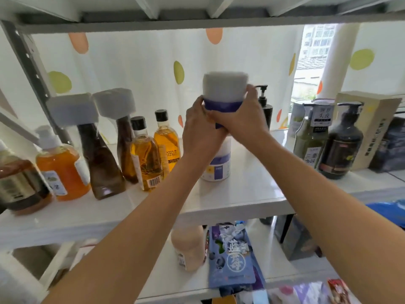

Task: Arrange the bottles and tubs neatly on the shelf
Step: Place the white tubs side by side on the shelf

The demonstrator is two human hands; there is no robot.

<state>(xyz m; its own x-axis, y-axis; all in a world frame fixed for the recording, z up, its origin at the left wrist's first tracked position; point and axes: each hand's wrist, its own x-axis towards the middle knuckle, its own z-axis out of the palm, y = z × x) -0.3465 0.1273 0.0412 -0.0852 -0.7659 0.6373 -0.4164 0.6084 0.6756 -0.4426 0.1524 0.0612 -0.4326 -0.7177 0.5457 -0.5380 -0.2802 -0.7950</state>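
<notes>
White shelf (241, 194) ahead: my left hand (201, 126) and right hand (243, 115) both grip the purple-banded tub (223, 93), upright, directly above the second tub (219, 165) standing beneath my hands. Stacking looks next.

White shelf (252, 194): amber bottles (146, 159) left, tub (218, 165) centre, pump bottles (341, 148) right.

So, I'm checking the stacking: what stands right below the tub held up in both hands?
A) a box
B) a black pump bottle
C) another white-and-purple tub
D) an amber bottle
C: the left hand and right hand grip the held tub, and a second tub stands on the shelf just beneath it.
</notes>
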